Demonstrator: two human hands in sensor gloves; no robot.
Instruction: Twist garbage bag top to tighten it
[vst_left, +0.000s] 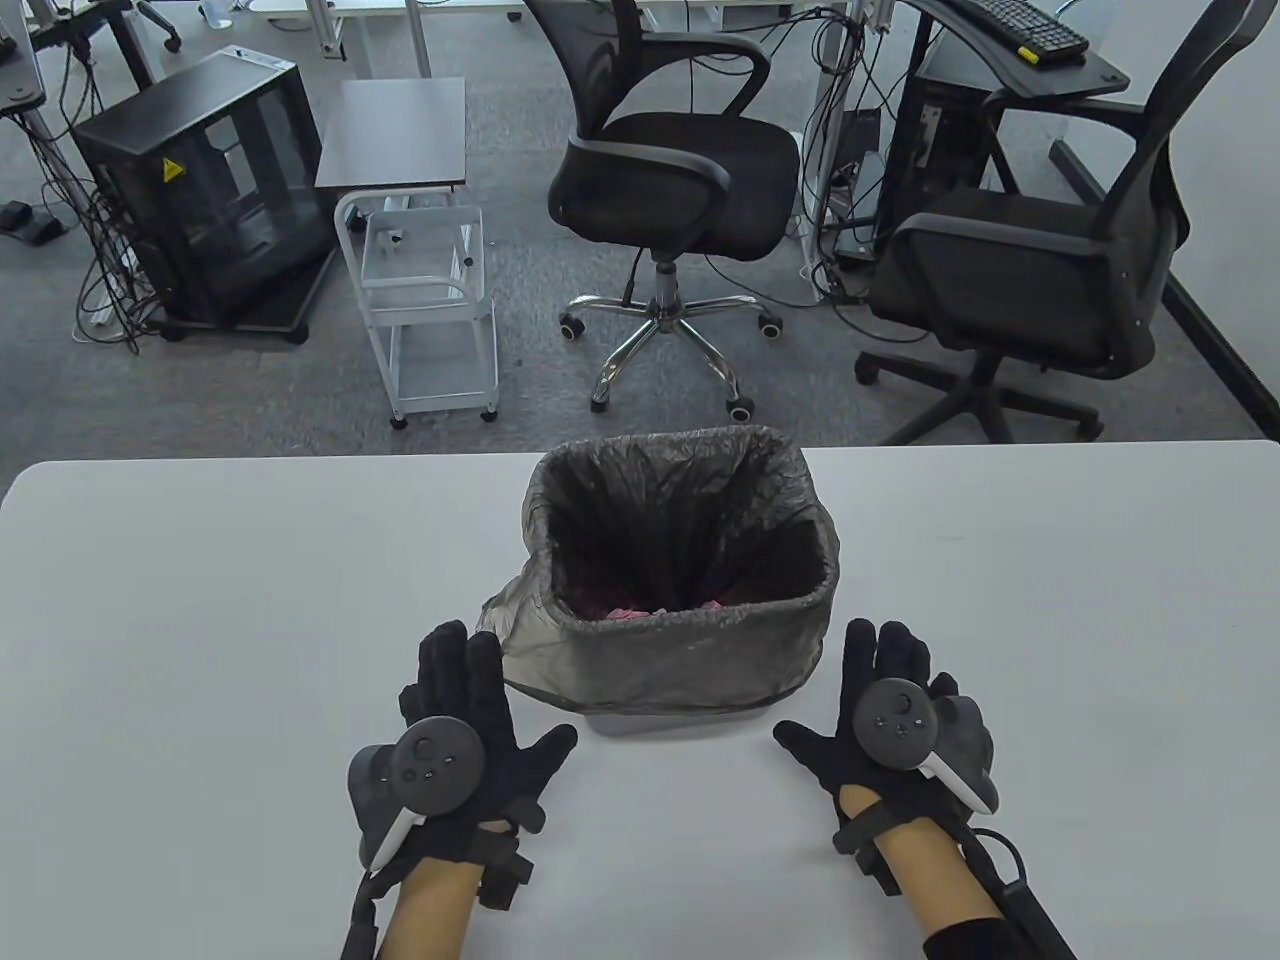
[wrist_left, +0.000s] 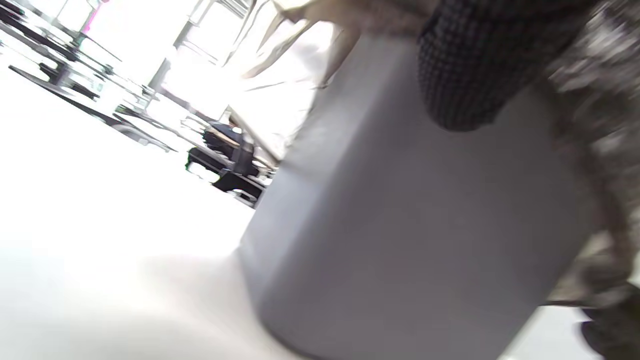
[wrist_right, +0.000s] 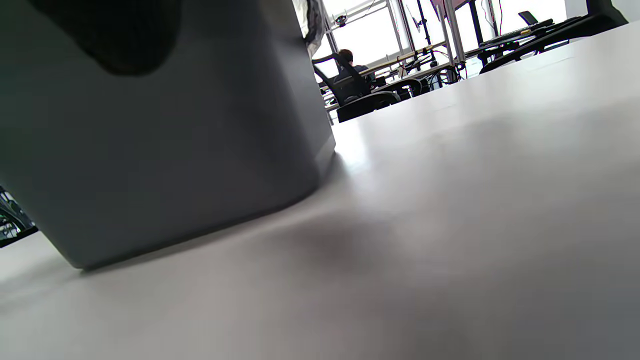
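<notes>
A grey bin stands on the white table, lined with a dark translucent garbage bag folded over its rim. Pink scraps lie inside. My left hand lies flat and open on the table just left of the bin, fingers near the bag's loose flap. My right hand lies flat and open just right of the bin, apart from it. The left wrist view shows the bin wall close up with a gloved fingertip above. The right wrist view shows the bin wall too.
Two black office chairs stand behind the table's far edge, with a white cart and a black cabinet to the left on the carpet. The table stretches wide on both sides of the bin.
</notes>
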